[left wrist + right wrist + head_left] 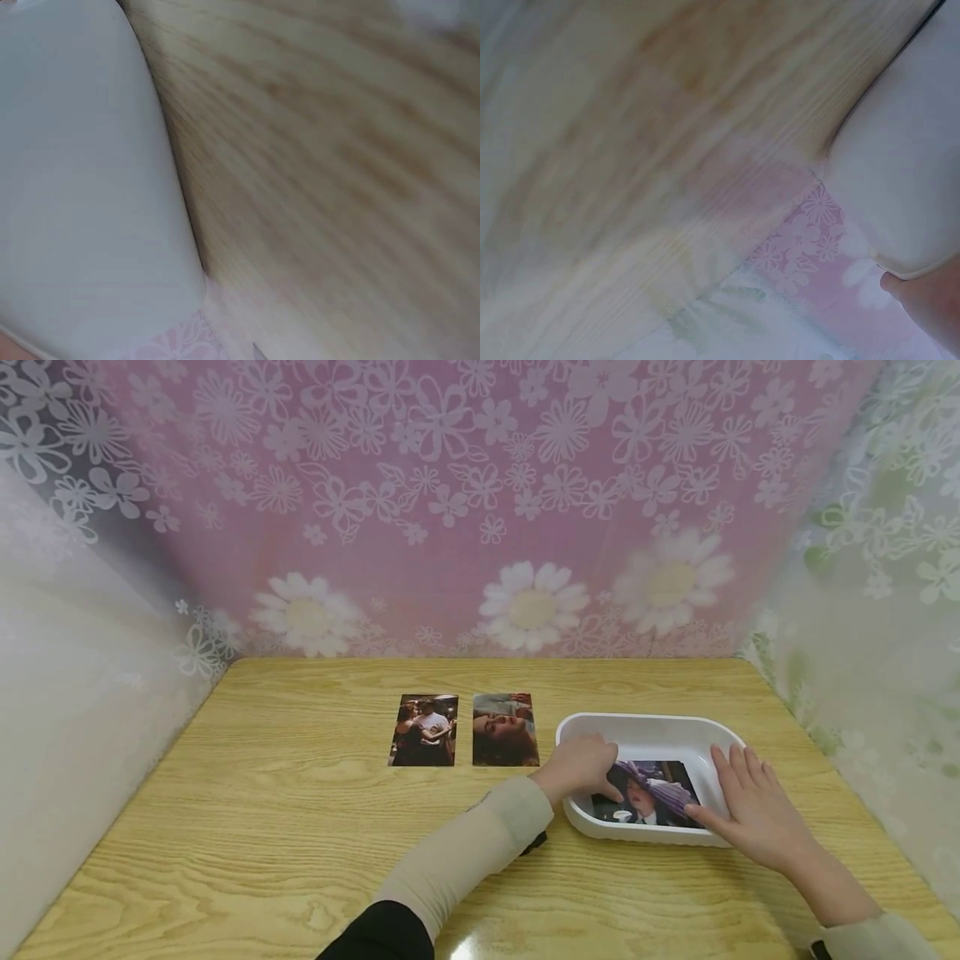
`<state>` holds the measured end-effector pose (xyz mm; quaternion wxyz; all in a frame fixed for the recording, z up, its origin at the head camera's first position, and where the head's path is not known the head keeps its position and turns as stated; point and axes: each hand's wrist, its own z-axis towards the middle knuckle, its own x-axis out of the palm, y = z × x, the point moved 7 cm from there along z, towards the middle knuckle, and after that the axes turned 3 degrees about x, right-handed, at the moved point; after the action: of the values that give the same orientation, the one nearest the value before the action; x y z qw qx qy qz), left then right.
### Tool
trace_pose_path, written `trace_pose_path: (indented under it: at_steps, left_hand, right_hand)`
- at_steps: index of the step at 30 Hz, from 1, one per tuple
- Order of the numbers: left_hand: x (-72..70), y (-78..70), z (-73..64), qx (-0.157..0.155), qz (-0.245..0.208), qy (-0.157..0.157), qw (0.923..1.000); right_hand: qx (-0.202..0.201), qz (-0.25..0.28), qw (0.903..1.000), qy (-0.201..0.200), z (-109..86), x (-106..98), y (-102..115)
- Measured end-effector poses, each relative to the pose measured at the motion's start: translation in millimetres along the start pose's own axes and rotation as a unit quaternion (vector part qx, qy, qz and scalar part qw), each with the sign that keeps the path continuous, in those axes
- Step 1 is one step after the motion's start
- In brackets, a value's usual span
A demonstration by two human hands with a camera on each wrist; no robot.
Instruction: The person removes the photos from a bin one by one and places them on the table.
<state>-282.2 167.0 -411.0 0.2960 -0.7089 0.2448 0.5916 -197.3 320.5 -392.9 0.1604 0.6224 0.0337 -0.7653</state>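
Note:
A white oval-cornered tray (pixel 645 837) stands at the right of the table, holding a photo print (pixel 652 793) of a figure in a wide purple hat. My left hand (pixel 573 768) reaches over the tray's left rim, its thumb on the photo's left part; its other fingers are partly hidden, so a pinch cannot be made out. My right hand (pixel 757 810) lies over the right rim with fingers extended and its thumb at the photo's right edge. Each wrist view shows the tray's outer wall (pixel 90 187), and the right one a finger (pixel 930 296) over the rim.
Two more prints lie side by side left of the tray: a dancing couple (pixel 423 731) and a reclining face (pixel 505 731). The wood-grain table (pixel 225 827) meets a pink flowered backdrop (pixel 420 552) behind, with pale flowered sheets at both sides.

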Motion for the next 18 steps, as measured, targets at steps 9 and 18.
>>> trace_pose_path:
  at_steps: [9,18]
  left_hand:
    - [-8.8,5.4,2.3,-0.020,-0.059,-0.046,0.9970]
    - [-12.7,6.4,-0.4,-0.026,-0.087,-0.059,0.9941]
  right_hand:
    - [0.000,-0.002,1.0000,-0.003,0.7,-1,0]
    - [0.000,-0.001,1.0000,0.000,1.2,1,-1]
